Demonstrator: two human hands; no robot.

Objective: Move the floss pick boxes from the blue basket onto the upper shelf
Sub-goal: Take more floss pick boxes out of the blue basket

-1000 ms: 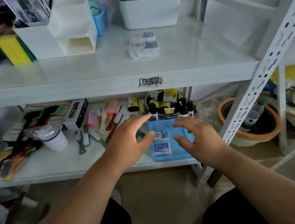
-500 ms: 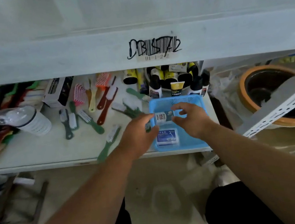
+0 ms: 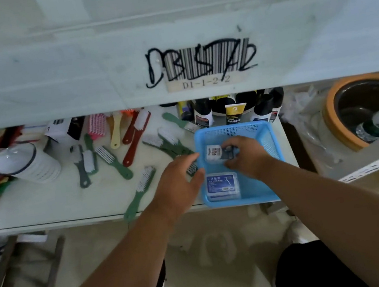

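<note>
presently, the left hand hovers open at the blue basket's left rim, just beside a floss pick box lying flat at the basket's near end. farther in, the right hand pinches a second floss pick box inside the basket, and above both runs the upper shelf edge.

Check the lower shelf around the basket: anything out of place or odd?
One green brush pokes its handle past the lower shelf's front edge and could get knocked off. The other brushes lie scattered loosely. The blue basket sits flat, two floss pick boxes inside.
</note>
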